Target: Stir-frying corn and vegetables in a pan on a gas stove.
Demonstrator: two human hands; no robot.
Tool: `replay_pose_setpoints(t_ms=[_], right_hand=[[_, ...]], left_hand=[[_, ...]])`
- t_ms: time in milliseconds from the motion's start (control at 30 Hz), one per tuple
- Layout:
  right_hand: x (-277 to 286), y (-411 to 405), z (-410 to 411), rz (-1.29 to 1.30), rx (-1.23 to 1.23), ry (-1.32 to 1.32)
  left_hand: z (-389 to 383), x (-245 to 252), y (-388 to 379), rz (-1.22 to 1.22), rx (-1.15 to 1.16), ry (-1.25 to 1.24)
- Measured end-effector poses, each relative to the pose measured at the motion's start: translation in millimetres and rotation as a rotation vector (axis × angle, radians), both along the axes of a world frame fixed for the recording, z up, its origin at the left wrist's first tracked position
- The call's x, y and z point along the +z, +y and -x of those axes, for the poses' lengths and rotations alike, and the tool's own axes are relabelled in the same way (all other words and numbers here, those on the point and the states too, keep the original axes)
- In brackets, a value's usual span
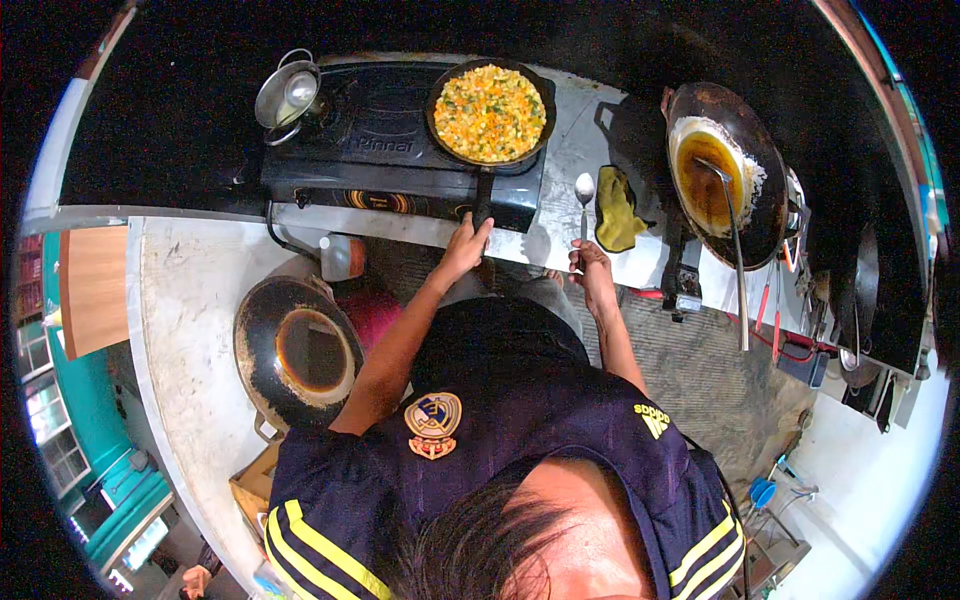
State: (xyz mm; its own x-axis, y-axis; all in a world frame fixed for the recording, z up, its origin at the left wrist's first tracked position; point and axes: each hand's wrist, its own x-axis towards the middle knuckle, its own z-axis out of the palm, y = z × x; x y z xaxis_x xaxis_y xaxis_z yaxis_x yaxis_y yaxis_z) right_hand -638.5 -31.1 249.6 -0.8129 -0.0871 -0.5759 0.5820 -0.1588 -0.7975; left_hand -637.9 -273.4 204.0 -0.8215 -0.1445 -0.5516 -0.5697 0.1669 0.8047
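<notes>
A black frying pan stands over the right side of a black gas stove, filled with a chopped vegetable mixture in yellow, orange and green. My left hand grips the pan's handle near its end. Over the counter's front edge my right hand holds a metal spoon by its handle, the bowl pointing away from me. A crumpled olive-yellow cloth lies just right of the spoon.
At the right a wok holds brown oil and a long-handled metal utensil. A small metal pot sits on the stove's left side. Another wok with dark liquid is at lower left. Several utensils hang at the right. Bare feet show below the counter.
</notes>
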Motion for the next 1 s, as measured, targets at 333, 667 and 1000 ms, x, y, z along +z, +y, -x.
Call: replay_pose_setpoints(t_ms=[333, 667, 1000], right_hand=[[-14, 8, -21, -0.034, -0.035, -0.034], [-4, 0, -12, -0.028, 0.021, -0.014], [-10, -6, -10, -0.035, 0.065, -0.021]], left_hand=[[-2, 4, -2, -0.072, -0.008, 0.077], [-3, 5, -9, -0.137, 0.02, 0.104], [-1, 4, -16, -0.085, 0.003, 0.147]])
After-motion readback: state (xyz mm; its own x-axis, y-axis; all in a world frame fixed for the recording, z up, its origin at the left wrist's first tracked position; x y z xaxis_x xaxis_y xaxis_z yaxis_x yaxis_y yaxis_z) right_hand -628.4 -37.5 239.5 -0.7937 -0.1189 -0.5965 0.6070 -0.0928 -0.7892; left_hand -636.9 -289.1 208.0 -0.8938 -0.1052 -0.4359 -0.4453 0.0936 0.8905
